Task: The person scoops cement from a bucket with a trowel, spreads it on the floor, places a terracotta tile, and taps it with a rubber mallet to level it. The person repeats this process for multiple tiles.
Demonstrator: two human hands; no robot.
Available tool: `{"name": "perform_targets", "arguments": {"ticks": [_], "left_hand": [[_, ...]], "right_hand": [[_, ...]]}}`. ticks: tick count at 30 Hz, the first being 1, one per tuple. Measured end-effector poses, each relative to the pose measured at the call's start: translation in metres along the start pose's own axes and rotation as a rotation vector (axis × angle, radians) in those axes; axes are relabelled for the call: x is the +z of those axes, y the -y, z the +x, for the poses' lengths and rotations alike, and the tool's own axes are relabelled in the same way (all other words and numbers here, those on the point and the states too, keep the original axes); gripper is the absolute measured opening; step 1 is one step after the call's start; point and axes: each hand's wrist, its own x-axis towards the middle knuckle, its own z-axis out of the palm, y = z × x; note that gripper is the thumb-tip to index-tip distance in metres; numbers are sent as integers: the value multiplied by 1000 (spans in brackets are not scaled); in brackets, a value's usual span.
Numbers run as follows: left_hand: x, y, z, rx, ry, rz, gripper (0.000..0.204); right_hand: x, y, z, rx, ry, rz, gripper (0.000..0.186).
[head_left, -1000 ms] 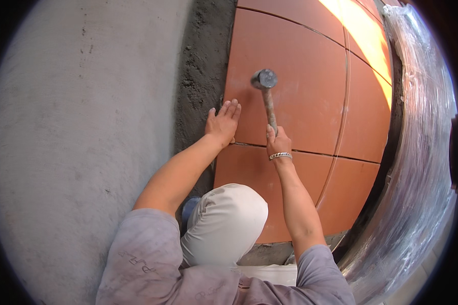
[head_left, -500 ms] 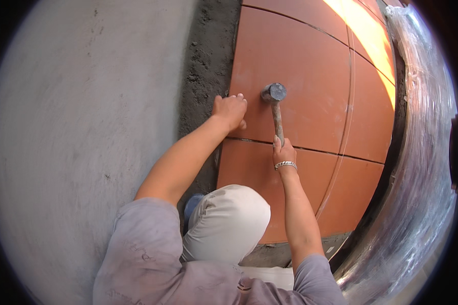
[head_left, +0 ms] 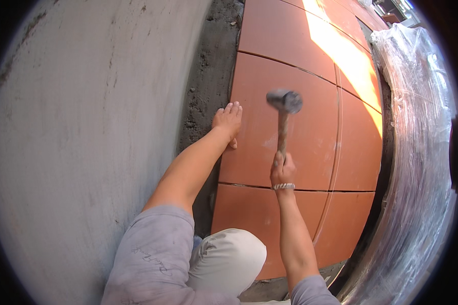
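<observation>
My right hand (head_left: 282, 170) is wrapped round the wooden handle of a mallet (head_left: 283, 129). The mallet's dark, round head, slightly blurred, is held over a large terracotta floor tile (head_left: 300, 147). At that tile's left edge lies my left hand (head_left: 227, 121), open, with the fingers stretched forward and the thumb apart, touching the tile's border. A thin string (head_left: 340, 119) runs lengthwise over the tiles, to the right of the mallet.
Rough grey mortar (head_left: 206, 81) fills the strip between the tiles and a pale grey wall (head_left: 96, 137) on the left. A long bundle wrapped in clear plastic (head_left: 417, 142) stands along the right. Sunlight (head_left: 336, 46) crosses the far tiles. My knee (head_left: 231, 259) is bent at the near end.
The mallet has lifted off the tile. My left hand has gone from curled fingers to stretched ones at the tile's edge. The view has shifted, showing more of the far tiles.
</observation>
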Motion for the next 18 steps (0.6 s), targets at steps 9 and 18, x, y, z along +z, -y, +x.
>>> {"name": "perform_targets", "arguments": {"ticks": [9, 18], "left_hand": [[-5, -2, 5, 19, -41, 10, 138], [-5, -5, 8, 17, 7, 89, 141]], "right_hand": [[17, 18, 59, -33, -78, -210, 51], [-34, -20, 68, 28, -269, -172, 54]]}}
